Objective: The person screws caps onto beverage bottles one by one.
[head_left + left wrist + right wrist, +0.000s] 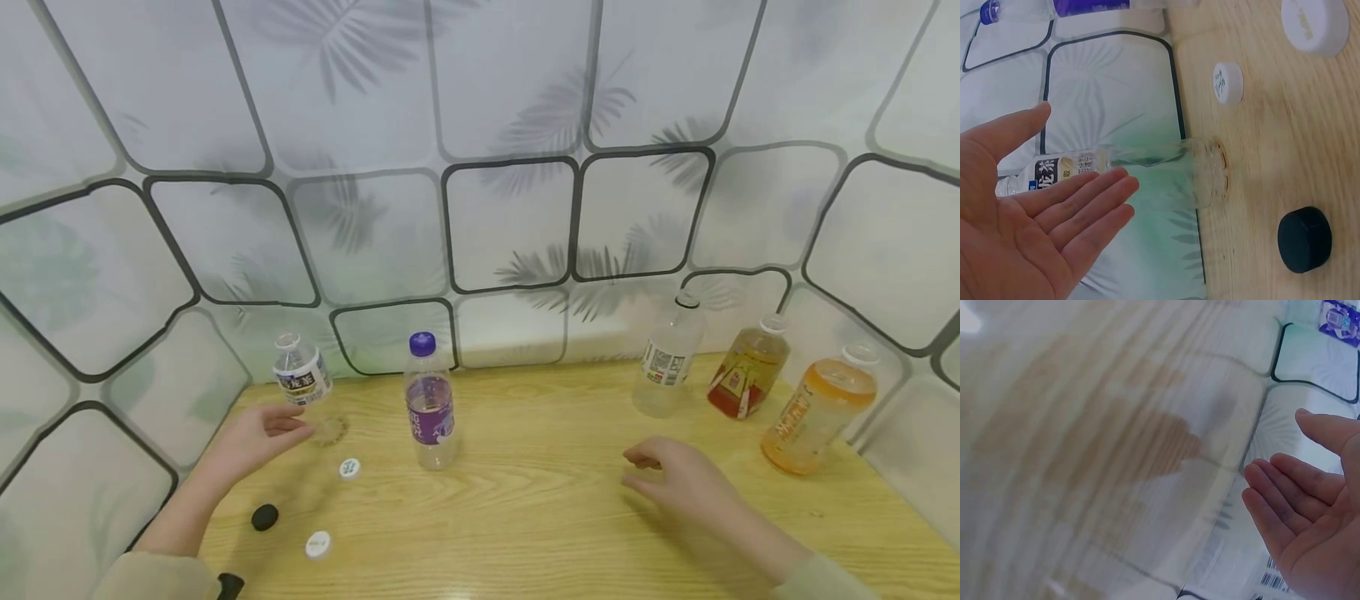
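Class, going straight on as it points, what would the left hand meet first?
Probably the tea bottle, though depth is unclear: the left hand might pass in front of it.

Your left hand [258, 437] is positioned over the desk's [510, 533] left side, fingers extended, thumb spread. Your right hand [678, 479] is positioned over the desk's right side, fingers slightly bent, thumb apart. Both forearms [180, 508] angle inward over the desk, bare beyond the sleeves [153, 577].
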`<state>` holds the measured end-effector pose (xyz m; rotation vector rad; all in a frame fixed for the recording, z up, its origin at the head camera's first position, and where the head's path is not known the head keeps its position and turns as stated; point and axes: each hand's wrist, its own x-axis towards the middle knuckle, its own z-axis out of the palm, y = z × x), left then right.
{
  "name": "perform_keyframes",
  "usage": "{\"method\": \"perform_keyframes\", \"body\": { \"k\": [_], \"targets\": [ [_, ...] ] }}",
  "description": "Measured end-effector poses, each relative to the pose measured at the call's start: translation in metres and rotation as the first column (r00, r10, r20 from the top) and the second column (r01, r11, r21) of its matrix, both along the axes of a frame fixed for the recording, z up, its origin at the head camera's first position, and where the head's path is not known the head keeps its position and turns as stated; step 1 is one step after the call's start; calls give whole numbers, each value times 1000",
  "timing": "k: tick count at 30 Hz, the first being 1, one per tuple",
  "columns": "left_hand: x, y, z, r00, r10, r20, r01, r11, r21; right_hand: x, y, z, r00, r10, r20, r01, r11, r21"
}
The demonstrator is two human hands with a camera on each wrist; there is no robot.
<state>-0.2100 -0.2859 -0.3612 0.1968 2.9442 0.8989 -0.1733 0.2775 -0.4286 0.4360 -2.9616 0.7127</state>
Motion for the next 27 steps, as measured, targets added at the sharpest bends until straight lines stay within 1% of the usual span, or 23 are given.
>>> {"method": "perform_keyframes", "body": {
  "k": [4, 9, 14, 17, 21, 27],
  "targets": [
    [-4, -4, 2, 1000, 27, 2, -27, 998, -54, 8, 17, -1, 999, -35, -1, 35, 999, 31],
    [-8, -8, 6, 998, 52, 32, -49, 994, -96, 16, 37, -2, 997, -79, 9, 79, 995, 69],
    [-12, -11, 10, 996, 71, 44, -64, 986, -152, 23, 55, -6, 996, -90, -23, 92, 989, 117],
    [-14, -11, 11, 995, 83, 54, -73, 983, -170, 28, 66, -7, 994, -98, -41, 103, 984, 146],
    [-17, -10, 13, 993, 103, 55, -94, 984, -151, 34, 79, -8, 992, -117, -45, 123, 976, 178],
    [-22, -7, 16, 989, 140, 47, -136, 988, -67, 44, 93, -8, 987, -142, -68, 153, 968, 199]
  ]
}}
